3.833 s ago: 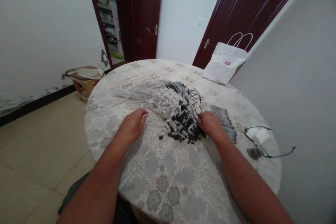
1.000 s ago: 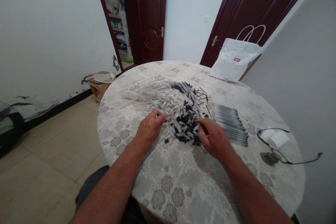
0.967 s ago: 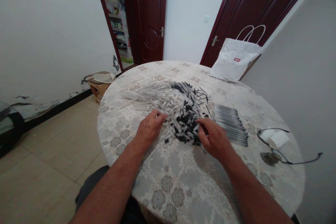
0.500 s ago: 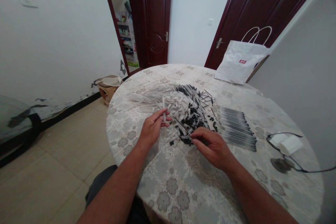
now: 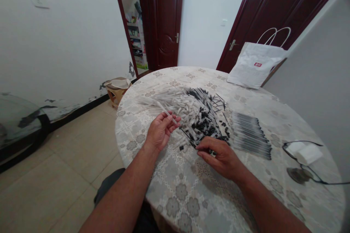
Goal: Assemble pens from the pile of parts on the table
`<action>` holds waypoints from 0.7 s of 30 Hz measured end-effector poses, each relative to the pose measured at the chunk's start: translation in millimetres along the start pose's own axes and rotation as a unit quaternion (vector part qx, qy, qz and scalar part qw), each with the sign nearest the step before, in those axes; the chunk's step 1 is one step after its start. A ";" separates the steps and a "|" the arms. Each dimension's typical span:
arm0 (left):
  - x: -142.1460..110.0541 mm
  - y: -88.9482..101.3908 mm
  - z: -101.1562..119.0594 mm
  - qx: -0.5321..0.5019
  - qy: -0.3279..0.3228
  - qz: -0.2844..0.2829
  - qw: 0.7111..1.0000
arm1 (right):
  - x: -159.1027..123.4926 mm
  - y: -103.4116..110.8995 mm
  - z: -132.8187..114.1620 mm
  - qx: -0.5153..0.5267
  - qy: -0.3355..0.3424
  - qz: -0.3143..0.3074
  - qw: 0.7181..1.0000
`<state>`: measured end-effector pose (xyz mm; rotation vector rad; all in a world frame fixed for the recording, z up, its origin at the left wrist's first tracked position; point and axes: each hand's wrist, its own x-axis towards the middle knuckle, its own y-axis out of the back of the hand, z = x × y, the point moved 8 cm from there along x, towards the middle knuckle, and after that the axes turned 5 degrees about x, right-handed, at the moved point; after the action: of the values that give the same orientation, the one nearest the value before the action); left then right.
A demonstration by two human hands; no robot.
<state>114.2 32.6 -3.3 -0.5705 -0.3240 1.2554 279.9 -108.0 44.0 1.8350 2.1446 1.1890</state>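
Pale and flower-patterned, the round table [image 5: 186, 174] sits slightly farther right in view than half a second ago. The right hand [image 5: 218, 157] has its thumb and forefinger tips near each other by the end of a thin dark stick [image 5: 187, 137]; I cannot tell whether they pinch it. The left hand [image 5: 162, 131] has turned more palm-up, its fingers clamped on a white tube [image 5: 166, 110] that now slants leftward, where before it stood nearly upright.

A white paper bag [image 5: 253, 65] stands at the far right rim, well apart from both hands. The heap of white tubes and black pieces [image 5: 191, 111] lies just beyond the fingers. Right of it is a row of dark-tipped tubes [image 5: 248, 134], then eyeglasses [image 5: 303, 141], a white block [image 5: 308, 153] and a dark disc [image 5: 299, 175].

Patterned cloth stretches from the heap to the near edge, between the forearms; the left edge curves beyond the left forearm.
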 end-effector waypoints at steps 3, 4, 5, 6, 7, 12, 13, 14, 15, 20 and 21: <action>-0.5 0.3 -2.2 -0.004 0.017 -0.008 1.000 | -0.1 -0.5 0.2 -0.007 -0.001 -0.002 1.000; -0.9 0.3 -2.2 -0.003 0.019 -0.010 1.000 | -0.2 -0.4 0.4 -0.008 -0.001 0.000 1.000; -1.4 0.3 -1.8 -0.001 0.020 -0.012 1.000 | -0.2 -0.1 0.6 -0.009 -0.001 0.002 1.000; -1.9 0.2 -1.5 0.002 0.021 -0.013 1.000 | -0.3 0.3 0.4 -0.009 0.000 0.005 1.000; -2.5 0.0 -1.1 0.005 0.023 -0.014 1.000 | -0.4 0.8 0.2 -0.010 0.001 0.008 1.000; -4.0 -1.0 0.8 0.009 0.024 -0.014 1.000 | -0.6 1.4 0.6 -0.005 0.001 0.010 1.000; -4.0 -1.2 0.8 0.009 0.024 -0.015 1.000 | -0.8 1.2 1.6 -0.006 -0.002 0.009 1.000; -4.0 -1.5 0.5 0.011 0.025 -0.018 0.999 | -1.0 0.9 3.0 -0.007 -0.006 0.009 1.000; -4.0 -1.8 -0.1 0.014 0.027 -0.021 0.999 | -1.2 0.6 4.4 -0.009 -0.010 0.008 1.000; -4.1 -4.3 -2.4 0.032 0.031 -0.044 0.998 | -1.8 -0.8 9.8 -0.014 -0.022 0.005 1.000; -4.1 -4.4 -2.6 0.034 0.031 -0.046 0.998 | -1.8 -0.8 10.5 -0.011 -0.024 0.005 1.000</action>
<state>117.9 27.2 -2.6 -0.5309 -0.2517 1.1535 285.2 -104.3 35.4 1.8491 2.0920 1.1537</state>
